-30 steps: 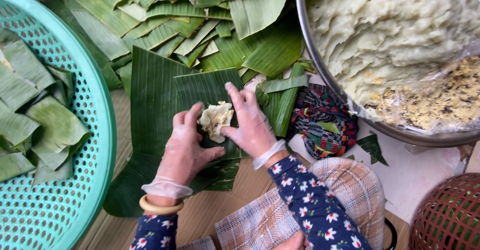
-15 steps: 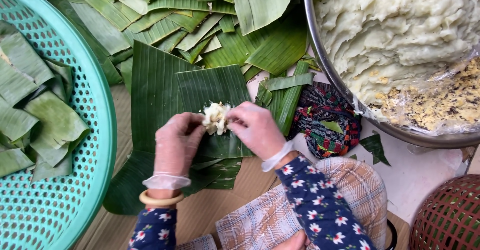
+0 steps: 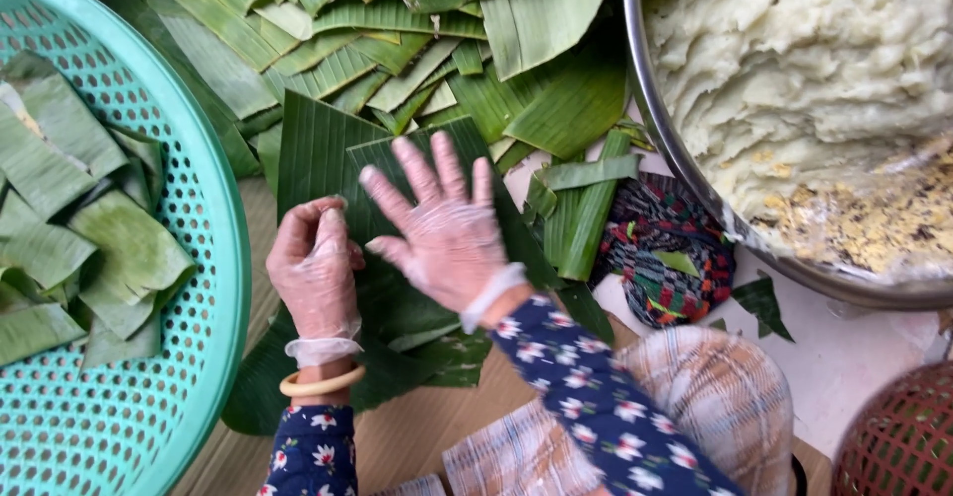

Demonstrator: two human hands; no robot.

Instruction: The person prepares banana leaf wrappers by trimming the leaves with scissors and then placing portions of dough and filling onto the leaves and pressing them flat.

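Banana leaf (image 3: 328, 143) is lying flat in the middle of the view, a wide dark green piece with the two gloved hands on top of it. The right hand (image 3: 442, 233) is lying flat on the leaf with its fingers spread wide, pointing to 12 o'clock. Its grip is wide open and it is holding nothing, just pressing down. The left hand (image 3: 316, 268) is sitting just beside it at 9 o'clock. Its fingers are curling in over the leaf, but I cannot tell if its grip is holding anything. Both hands are wearing thin clear gloves. A tan bangle (image 3: 320, 384) is sitting on the left wrist, and both arms are wearing dark blue sleeves with small flowers.

At 12 o'clock from the hands, a pile of leaf strips (image 3: 397, 79) is lying, many of them narrow and lighter green. At 9 o'clock a big teal basket (image 3: 213, 258) with holes is holding folded leaf pieces (image 3: 119, 258). At 2 o'clock a big metal bowl (image 3: 695, 198) is holding pale mashed dough (image 3: 814, 69) with some yellow crumbly filling (image 3: 874, 223) near its lower side. At 3 o'clock a bright striped cloth (image 3: 660, 258) is lying near the bowl. At 5 o'clock a red basket (image 3: 903, 446) is showing at the corner.
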